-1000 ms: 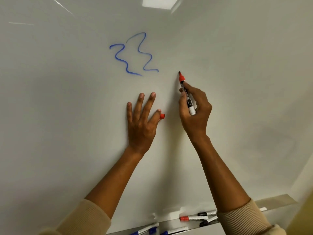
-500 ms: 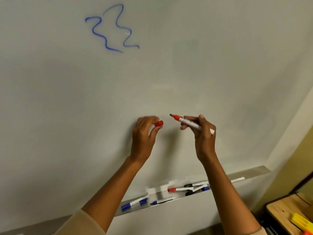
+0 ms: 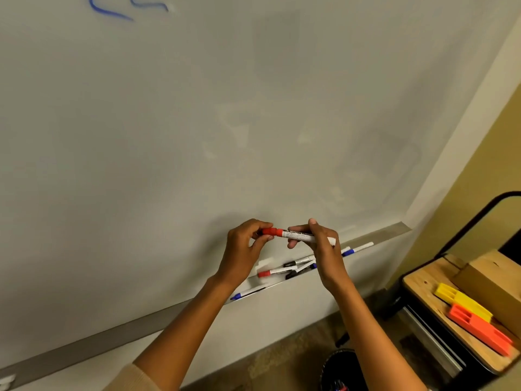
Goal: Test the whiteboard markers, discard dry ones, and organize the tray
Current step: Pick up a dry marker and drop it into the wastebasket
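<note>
A red marker point(image 3: 298, 235) with a white barrel lies level between both hands, just in front of the whiteboard point(image 3: 197, 122). My right hand point(image 3: 321, 246) grips its barrel. My left hand point(image 3: 245, 246) pinches the red cap point(image 3: 269, 231), which sits on the marker's tip. Below them the marker tray point(image 3: 394, 230) holds a red marker point(image 3: 275, 272), black markers point(image 3: 297, 262) and blue markers point(image 3: 356, 248); another blue marker point(image 3: 245, 293) lies further left, partly behind my left forearm. Blue squiggles point(image 3: 112, 12) mark the board's top left.
A black bin point(image 3: 342, 369) with markers inside stands on the floor below the tray. At the right a wooden-topped cart point(image 3: 423, 286) carries a cardboard box point(image 3: 493, 280), a yellow piece point(image 3: 462, 301) and an orange piece point(image 3: 479, 328).
Both hands came down from the board to just above the tray. The red cap, held apart in my left hand before, now sits on the marker's tip. The view tilted down.
</note>
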Action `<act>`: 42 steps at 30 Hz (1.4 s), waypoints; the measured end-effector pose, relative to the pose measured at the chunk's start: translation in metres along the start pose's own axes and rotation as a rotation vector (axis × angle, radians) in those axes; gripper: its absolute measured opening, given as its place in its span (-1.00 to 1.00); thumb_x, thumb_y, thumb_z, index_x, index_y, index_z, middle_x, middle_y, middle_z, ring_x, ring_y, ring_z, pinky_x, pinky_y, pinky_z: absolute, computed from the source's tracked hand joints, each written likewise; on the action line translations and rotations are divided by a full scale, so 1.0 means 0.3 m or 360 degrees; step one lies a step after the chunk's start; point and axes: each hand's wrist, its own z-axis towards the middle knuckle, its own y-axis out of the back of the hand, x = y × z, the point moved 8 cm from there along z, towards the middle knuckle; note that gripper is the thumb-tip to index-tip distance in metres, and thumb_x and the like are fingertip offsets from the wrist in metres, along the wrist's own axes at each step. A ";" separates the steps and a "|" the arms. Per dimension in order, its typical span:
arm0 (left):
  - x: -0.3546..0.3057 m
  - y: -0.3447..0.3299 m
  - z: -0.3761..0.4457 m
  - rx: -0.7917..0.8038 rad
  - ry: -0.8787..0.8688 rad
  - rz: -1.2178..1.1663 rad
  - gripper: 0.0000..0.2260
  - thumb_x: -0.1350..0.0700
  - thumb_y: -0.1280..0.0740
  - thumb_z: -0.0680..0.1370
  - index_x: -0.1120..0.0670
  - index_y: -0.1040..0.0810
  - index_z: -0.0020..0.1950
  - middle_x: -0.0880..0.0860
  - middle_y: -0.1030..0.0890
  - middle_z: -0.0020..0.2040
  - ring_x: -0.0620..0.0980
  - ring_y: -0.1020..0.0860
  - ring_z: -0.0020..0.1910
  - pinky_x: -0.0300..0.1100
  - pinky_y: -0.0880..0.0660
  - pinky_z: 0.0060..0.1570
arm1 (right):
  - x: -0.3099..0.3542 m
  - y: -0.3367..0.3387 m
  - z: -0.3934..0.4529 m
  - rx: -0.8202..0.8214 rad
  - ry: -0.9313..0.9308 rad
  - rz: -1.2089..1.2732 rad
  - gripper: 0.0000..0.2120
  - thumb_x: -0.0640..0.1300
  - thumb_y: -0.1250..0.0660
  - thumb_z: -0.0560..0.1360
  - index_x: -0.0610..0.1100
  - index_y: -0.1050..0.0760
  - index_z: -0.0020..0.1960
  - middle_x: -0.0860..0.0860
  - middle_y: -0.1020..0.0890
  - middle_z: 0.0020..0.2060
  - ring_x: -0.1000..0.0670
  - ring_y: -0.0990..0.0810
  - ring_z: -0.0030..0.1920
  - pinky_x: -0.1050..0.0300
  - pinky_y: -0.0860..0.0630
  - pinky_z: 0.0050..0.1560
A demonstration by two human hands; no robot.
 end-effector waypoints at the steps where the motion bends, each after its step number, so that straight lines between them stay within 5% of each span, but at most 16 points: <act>1: 0.003 -0.022 -0.005 0.0080 0.0022 -0.0032 -0.85 0.23 -0.44 0.50 0.10 -0.65 0.06 -0.09 -0.66 -0.07 -0.15 -0.60 -0.05 -0.34 -0.53 -0.04 | -0.018 0.014 -0.005 0.0013 -0.0041 0.0003 -0.44 -0.06 -0.03 0.71 -0.26 -0.68 -0.19 -0.16 -0.72 -0.23 -0.10 -0.69 0.00 -0.08 -0.46 0.30; 5: 0.005 -0.104 -0.038 0.0371 0.0164 -0.0195 -0.85 0.21 -0.44 0.51 0.06 -0.66 0.06 -0.10 -0.67 -0.08 -0.06 -0.61 -0.06 -0.22 -0.56 -0.04 | -0.091 0.082 -0.019 -0.0075 -0.0211 0.0231 -0.45 -0.04 -0.04 0.70 -0.26 -0.67 -0.22 -0.20 -0.63 -0.37 -0.07 -0.62 -0.27 -0.01 -0.54 -0.01; 8: -0.006 -0.168 -0.061 0.0483 0.0279 -0.0310 -0.88 0.16 -0.47 0.50 0.06 -0.67 0.03 -0.12 -0.65 -0.19 -0.11 -0.59 -0.19 -0.25 -0.52 -0.18 | -0.151 0.107 -0.034 -0.0161 -0.0371 0.0397 -0.46 -0.02 -0.07 0.68 -0.27 -0.59 -0.29 -0.14 -0.51 -0.48 -0.03 -0.48 -0.42 0.05 -0.41 -0.26; 13: -0.019 -0.262 -0.093 0.0533 0.0466 -0.0552 -0.87 0.10 -0.49 0.47 0.06 -0.64 -0.02 0.00 -0.69 -0.18 0.02 -0.64 -0.30 -0.13 -0.61 -0.24 | -0.254 0.087 -0.081 -0.0238 -0.0518 0.0593 -0.57 0.00 -0.12 0.62 -0.25 -0.44 -0.29 -0.15 -0.45 -0.48 -0.12 -0.39 -0.38 -0.11 -0.40 -0.15; 17: 0.007 -0.324 -0.116 0.0607 0.0573 -0.0672 -0.87 0.17 -0.42 0.54 0.22 -0.56 -0.04 0.15 -0.69 -0.19 0.14 -0.66 -0.27 0.03 -0.65 -0.11 | -0.291 0.114 -0.110 -0.0340 -0.0554 0.0672 -0.65 -0.09 -0.12 0.56 -0.22 -0.37 -0.35 -0.11 -0.41 -0.52 -0.06 -0.35 -0.43 0.03 -0.41 -0.29; 23: 0.050 -0.422 -0.162 0.0745 0.0641 -0.0702 -0.89 0.15 -0.40 0.55 0.18 -0.54 -0.05 0.20 -0.68 -0.15 0.16 -0.65 -0.22 0.03 -0.64 -0.07 | -0.394 0.183 -0.153 -0.0366 -0.0698 0.0608 -0.69 0.01 -0.19 0.46 -0.22 -0.40 -0.29 -0.11 -0.42 -0.50 -0.13 -0.36 -0.37 -0.05 -0.46 -0.20; 28: 0.115 -0.511 -0.230 0.0739 0.0661 -0.0373 -0.78 -0.01 -0.43 0.52 0.00 -0.55 0.12 -0.06 -0.61 0.05 -0.08 -0.58 0.06 -0.28 -0.56 0.01 | -0.411 0.293 -0.243 -0.0473 -0.0687 0.0290 -0.51 0.02 -0.08 0.69 -0.28 -0.52 -0.20 -0.13 -0.55 -0.46 -0.01 -0.51 -0.40 -0.02 -0.57 -0.01; 33: 0.213 -0.606 -0.346 0.1000 0.0381 0.0383 -0.41 -0.29 -0.11 0.57 -0.05 -0.19 0.54 -0.01 -0.24 0.54 -0.01 -0.18 0.52 -0.02 -0.28 0.42 | -0.444 0.408 -0.351 -0.0519 -0.0582 -0.0277 -0.60 0.09 -0.15 0.66 -0.17 -0.64 0.07 -0.03 -0.74 -0.16 0.08 -0.71 -0.10 0.22 -0.59 0.04; 38: 0.283 -0.693 -0.451 0.1219 0.0060 0.0959 -0.16 -0.48 0.30 0.44 -0.04 0.00 0.60 0.06 0.04 0.61 0.10 0.10 0.59 0.17 0.02 0.51 | -0.499 0.524 -0.485 -0.0313 -0.0515 -0.0937 -0.70 0.02 -0.28 0.62 0.01 -0.55 0.32 0.18 -0.63 0.10 0.21 -0.62 0.00 0.49 -0.45 -0.07; 42: 0.300 -0.743 -0.500 0.1323 0.0025 0.1068 -0.12 -0.48 0.39 0.39 -0.05 0.06 0.60 0.07 0.14 0.61 0.11 0.19 0.58 0.16 0.16 0.49 | -0.590 0.661 -0.594 -0.0352 -0.0721 -0.1190 -0.58 -0.01 -0.33 0.60 -0.01 -0.43 0.44 0.10 -0.61 0.19 0.15 -0.59 0.03 0.31 -0.46 -0.01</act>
